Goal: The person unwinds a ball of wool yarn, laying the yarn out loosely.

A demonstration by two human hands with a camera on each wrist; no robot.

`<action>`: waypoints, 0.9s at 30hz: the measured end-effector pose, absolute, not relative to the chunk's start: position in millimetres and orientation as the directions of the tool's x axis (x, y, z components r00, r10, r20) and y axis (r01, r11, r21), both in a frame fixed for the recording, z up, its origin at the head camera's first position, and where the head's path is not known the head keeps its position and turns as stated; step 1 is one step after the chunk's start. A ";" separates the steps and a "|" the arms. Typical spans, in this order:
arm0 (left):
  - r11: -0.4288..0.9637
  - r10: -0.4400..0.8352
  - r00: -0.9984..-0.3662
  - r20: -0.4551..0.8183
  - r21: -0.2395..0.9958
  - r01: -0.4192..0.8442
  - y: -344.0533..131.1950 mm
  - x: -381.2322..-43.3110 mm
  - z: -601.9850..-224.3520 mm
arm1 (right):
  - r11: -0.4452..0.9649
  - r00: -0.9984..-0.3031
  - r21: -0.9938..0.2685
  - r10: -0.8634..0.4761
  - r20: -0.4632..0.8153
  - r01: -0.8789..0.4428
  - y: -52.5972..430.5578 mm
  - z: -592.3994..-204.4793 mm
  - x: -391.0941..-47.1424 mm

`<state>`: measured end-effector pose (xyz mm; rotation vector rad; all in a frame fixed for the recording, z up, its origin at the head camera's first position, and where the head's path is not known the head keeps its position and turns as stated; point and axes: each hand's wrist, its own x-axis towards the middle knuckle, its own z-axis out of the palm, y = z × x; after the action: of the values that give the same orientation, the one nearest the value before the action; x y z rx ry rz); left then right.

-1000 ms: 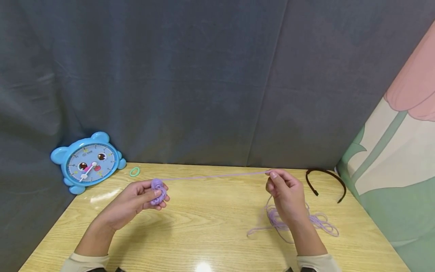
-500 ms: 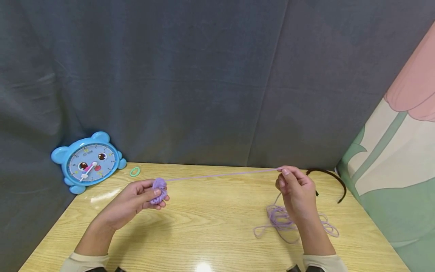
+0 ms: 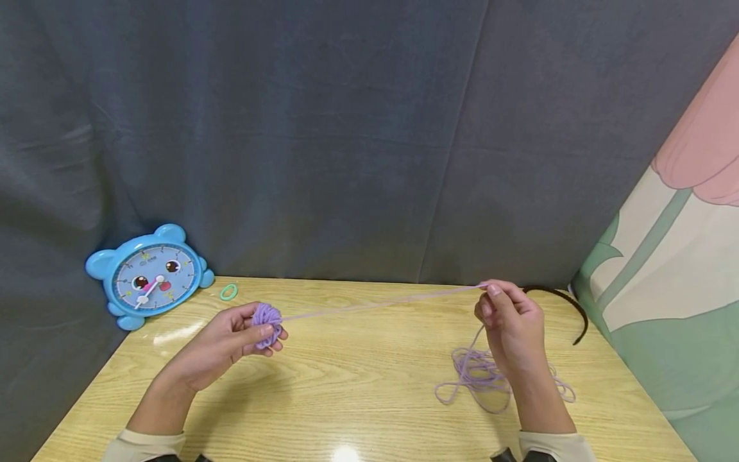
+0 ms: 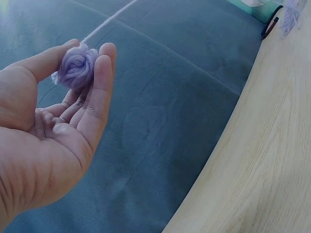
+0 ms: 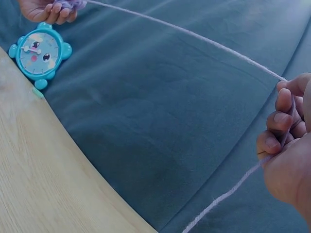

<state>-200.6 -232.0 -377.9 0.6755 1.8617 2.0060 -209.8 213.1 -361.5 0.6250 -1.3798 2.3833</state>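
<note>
A small ball of purple yarn (image 3: 267,324) is pinched between the thumb and fingers of my left hand (image 3: 233,343). In the left wrist view its wound strands (image 4: 77,68) show between thumb and fingertips. From the ball a single strand (image 3: 381,303) stretches across to my right hand (image 3: 514,327), which pinches it between thumb and forefinger. The right wrist view shows the strand passing through the curled fingers (image 5: 279,121) and out below the palm. It runs down to a loose heap of yarn (image 3: 476,372) on the table, partly hidden by the right forearm.
On the left of the wooden table (image 3: 358,366) stands a blue bear-shaped clock (image 3: 156,276), with a green ring (image 3: 228,292) beside it. A black headband (image 3: 568,305) lies at the back right, partly behind the right hand. A dark grey curtain (image 3: 323,141) hangs behind the table.
My right hand has moved right, drawing the strand longer. The ball has turned in my left fingers, which stay in place. The loose heap's left loop has shifted slightly right.
</note>
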 end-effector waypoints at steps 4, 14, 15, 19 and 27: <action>-0.128 0.533 -0.835 0.141 0.988 0.085 -234.0 -200.0 -377.8 | -0.487 -0.854 -0.733 0.052 0.518 -0.475 215.1 -361.0 -209.4; -0.135 0.515 -0.840 0.172 0.984 0.119 -235.5 -200.5 -375.5 | -0.549 -0.836 -0.677 0.077 0.543 -0.490 231.8 -358.1 -208.9; -0.132 0.515 -0.840 0.172 0.984 0.121 -235.6 -200.5 -375.4 | -0.560 -0.833 -0.667 0.078 0.548 -0.492 233.6 -358.2 -209.3; -0.124 0.517 -0.838 0.175 0.984 0.129 -236.9 -200.6 -375.4 | -0.580 -0.825 -0.648 0.077 0.559 -0.493 240.5 -359.0 -210.5; -0.109 0.531 -0.829 0.175 0.984 0.139 -240.4 -200.7 -376.5 | -0.563 -0.831 -0.652 0.119 0.544 -0.507 249.6 -359.3 -210.1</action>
<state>-200.7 -240.4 -376.5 0.7416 1.8852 2.0184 -210.1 249.6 -359.3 0.6370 -1.2131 2.4111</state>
